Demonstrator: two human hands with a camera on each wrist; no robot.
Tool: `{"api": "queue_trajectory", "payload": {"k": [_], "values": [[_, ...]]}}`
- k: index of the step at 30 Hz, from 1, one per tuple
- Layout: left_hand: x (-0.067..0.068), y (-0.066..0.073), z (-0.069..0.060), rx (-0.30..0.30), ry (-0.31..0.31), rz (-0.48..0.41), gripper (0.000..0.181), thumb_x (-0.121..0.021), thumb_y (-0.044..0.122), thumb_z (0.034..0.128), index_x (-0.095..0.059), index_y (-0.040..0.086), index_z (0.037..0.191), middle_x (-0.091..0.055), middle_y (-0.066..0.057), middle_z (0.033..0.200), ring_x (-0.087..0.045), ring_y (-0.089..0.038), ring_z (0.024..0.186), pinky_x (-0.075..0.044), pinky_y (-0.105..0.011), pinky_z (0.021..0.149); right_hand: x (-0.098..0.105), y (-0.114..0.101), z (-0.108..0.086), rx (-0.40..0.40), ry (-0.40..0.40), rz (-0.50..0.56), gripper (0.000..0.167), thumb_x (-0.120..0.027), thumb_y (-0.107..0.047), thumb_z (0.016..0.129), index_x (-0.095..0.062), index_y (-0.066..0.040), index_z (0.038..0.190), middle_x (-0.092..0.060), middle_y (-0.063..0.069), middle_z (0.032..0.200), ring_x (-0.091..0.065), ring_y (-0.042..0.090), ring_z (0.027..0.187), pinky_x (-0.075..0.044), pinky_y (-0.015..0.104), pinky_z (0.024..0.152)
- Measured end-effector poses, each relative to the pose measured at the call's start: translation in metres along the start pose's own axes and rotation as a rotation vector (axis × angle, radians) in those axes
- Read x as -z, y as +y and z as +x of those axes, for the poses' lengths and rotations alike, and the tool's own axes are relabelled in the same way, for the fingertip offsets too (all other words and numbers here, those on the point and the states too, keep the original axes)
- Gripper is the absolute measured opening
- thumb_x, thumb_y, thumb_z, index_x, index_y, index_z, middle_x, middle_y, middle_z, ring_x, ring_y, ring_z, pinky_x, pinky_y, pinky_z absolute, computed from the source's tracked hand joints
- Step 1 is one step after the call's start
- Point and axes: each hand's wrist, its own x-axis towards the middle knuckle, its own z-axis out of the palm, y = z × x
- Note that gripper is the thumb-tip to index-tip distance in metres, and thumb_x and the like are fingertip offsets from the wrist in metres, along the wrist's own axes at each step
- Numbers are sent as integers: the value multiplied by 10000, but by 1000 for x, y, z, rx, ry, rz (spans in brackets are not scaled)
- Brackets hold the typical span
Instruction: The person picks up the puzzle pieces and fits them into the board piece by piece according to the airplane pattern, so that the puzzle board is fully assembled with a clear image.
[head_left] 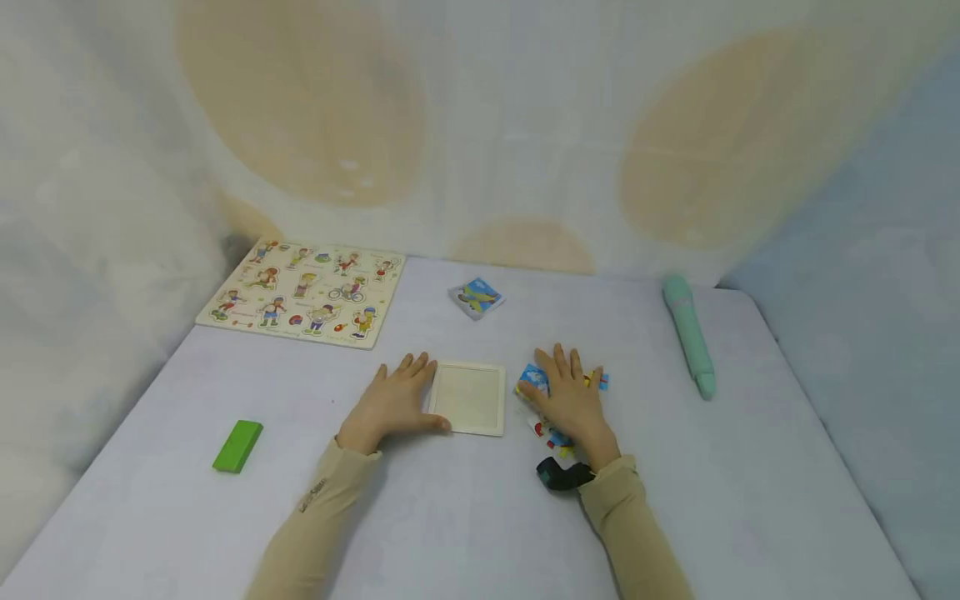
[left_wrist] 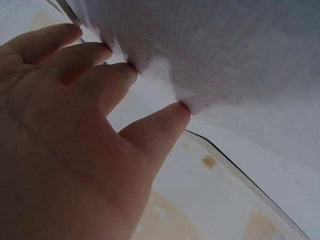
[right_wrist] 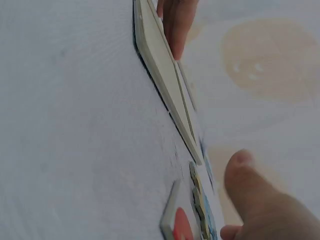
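A shallow cream square tray lies flat in the middle of the table in the head view. My left hand is spread at its left edge, with the thumb by the near left corner. The left wrist view shows that hand with its fingertips down on the white cloth. To the tray's right, my right hand lies spread over several small colourful puzzle pieces, partly hiding them. In the right wrist view, the right thumb is raised apart from the pieces, and the tray lies beyond.
A green block sits at the left. Behind it is a picture board with cartoon figures. A small picture stack lies at the back centre, and a mint-green pen-shaped device at the right. A black strap is by the right wrist.
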Motion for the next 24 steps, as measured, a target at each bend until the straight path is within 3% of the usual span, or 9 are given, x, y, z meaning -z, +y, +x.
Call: {"api": "queue_trajectory", "payload": {"k": [6,11,15,17,20,24], "values": [[-2,0,-4,-4,-17,19,1102,-795,615,647,-356,67,1497,-284,-183,1577,-245,-410,1462,-214,-707,1116,-10,-2,-1,-22,45,59,605,-524,-529,943,-470,-68,1330,-151,232,1604,-51,463,1486,105,752,1091],[-3,1,-7,4,-19,21,1105,-803,603,640,-355,70,1498,-281,-185,1578,-240,-410,1464,-203,-715,1114,-14,-5,0,-6,100,183,474,-624,-415,915,-513,-32,1173,-228,272,1556,-81,487,1468,124,762,1070],[-2,1,-7,9,-17,9,1105,-806,599,639,-354,72,1499,-277,-182,1580,-234,-405,1468,-192,-714,1118,-14,-8,4,-12,157,260,394,-689,-303,888,-530,-47,1141,-355,223,1458,-180,446,1426,100,728,1103],[-2,1,-6,14,-13,-1,1106,-807,597,638,-351,78,1502,-270,-177,1583,-225,-400,1472,-180,-710,1125,-13,-9,7,-3,211,286,366,-723,-240,864,-549,-59,1129,-488,193,1329,-332,419,1331,35,698,1127],[-3,0,-1,17,-6,-1,1107,-801,604,643,-342,86,1507,-260,-168,1589,-213,-392,1478,-170,-700,1136,-10,-9,11,41,280,279,341,-754,-172,835,-570,-81,1107,-627,140,1071,-529,355,1094,-162,612,1111],[-3,1,0,15,-11,0,1108,-790,614,652,-326,96,1515,-246,-160,1595,-199,-382,1484,-164,-688,1146,-7,-11,10,55,323,322,275,-751,-136,841,-598,-88,1064,-695,93,894,-625,225,812,-469,380,855]]}}
